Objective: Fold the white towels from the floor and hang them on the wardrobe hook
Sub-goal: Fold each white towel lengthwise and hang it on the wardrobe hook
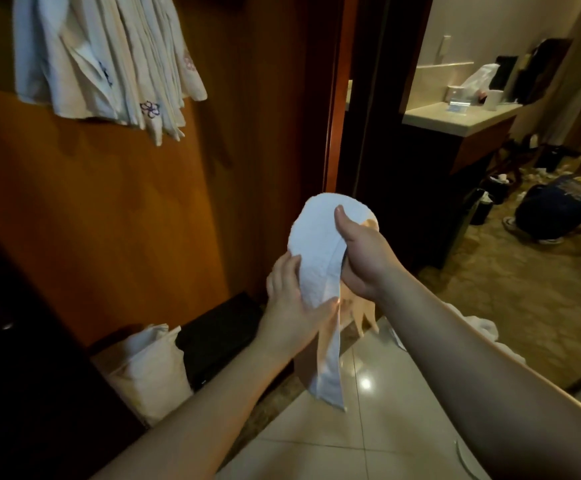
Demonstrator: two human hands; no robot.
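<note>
Both bare forearms reach forward: right hand [358, 258] grasps the soft white terry towel [320, 258] mid-air by the wardrobe, left hand [292, 299] pinching its edge. Light, limp; best held at folded corners.

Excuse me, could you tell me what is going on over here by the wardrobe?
A person is standing at the wooden wardrobe, working a white towel with both bare hands. The right hand grips its bunched upper part, thumb on top, while the left hand holds the side lower down; the towel's tail hangs toward the tiled floor. Several white cloths already hang at the upper left. The held towel is not yet hung.
</note>
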